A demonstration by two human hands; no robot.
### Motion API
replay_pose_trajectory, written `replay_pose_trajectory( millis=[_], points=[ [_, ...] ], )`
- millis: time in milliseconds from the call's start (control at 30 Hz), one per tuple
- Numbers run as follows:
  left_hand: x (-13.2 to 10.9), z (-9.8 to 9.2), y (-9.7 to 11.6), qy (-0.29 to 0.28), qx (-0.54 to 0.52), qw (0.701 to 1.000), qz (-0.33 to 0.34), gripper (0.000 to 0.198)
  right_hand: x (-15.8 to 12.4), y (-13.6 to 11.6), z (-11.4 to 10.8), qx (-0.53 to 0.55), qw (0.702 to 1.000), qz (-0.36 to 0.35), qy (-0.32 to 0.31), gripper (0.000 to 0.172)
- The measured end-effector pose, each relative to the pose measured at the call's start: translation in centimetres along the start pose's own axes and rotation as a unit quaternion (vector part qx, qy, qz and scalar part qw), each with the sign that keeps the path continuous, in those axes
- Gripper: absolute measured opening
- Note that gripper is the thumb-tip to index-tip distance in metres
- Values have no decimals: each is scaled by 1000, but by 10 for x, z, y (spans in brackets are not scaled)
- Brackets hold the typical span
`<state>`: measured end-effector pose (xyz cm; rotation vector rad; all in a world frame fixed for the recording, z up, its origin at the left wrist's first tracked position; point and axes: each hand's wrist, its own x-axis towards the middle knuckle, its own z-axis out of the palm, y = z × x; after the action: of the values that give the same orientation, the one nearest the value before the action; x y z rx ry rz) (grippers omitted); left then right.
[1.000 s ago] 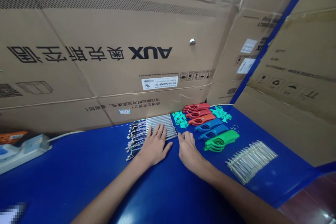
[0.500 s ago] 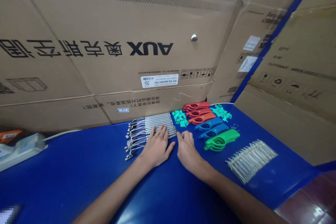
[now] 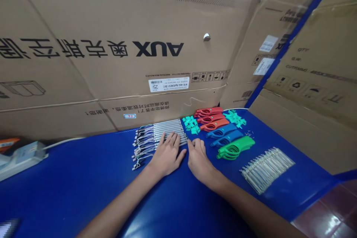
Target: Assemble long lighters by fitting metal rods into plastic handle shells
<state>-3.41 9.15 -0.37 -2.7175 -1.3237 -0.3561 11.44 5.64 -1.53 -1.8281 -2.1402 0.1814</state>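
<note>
A row of thin grey metal tubes (image 3: 167, 126) lies side by side on the blue table, with wires and small parts (image 3: 139, 145) at their left ends. My left hand (image 3: 167, 152) rests flat over the near tubes, fingers stretched out and thumb apart. At the tubes' right ends is my right hand (image 3: 198, 156), its thumb and index finger pinched together against a tube end. What the pinch holds, if anything, is hidden. Just right of it lie green (image 3: 236, 148), blue (image 3: 223, 132) and red plastic lighter casings (image 3: 209, 119) in stacks.
Small turquoise plastic pieces (image 3: 191, 124) and a second turquoise pile (image 3: 236, 119) lie near the casings. A row of clear-and-silver sticks (image 3: 267, 169) is on the right. Cardboard panels (image 3: 125, 81) wall the back. A white power strip (image 3: 22, 160) sits at left.
Both hands keep nearly the same place and pose at the tubes. The view has shifted very slightly.
</note>
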Motion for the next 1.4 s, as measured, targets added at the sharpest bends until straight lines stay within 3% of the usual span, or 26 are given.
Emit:
replay_pose_trajectory(
  millis=[267,500,1400],
  points=[
    [2,1,-1,-22,3,1000,-15,56,1,-1,-1,2,1000,3,2,53],
    [2,3,-1,1,-13,1000,-13,52,0,-2,-3,2,1000,2,-1,52],
    [-1,1,-4,0,10,1000,-17,50,0,-2,-2,-12,1000,6,-2,52]
  ],
)
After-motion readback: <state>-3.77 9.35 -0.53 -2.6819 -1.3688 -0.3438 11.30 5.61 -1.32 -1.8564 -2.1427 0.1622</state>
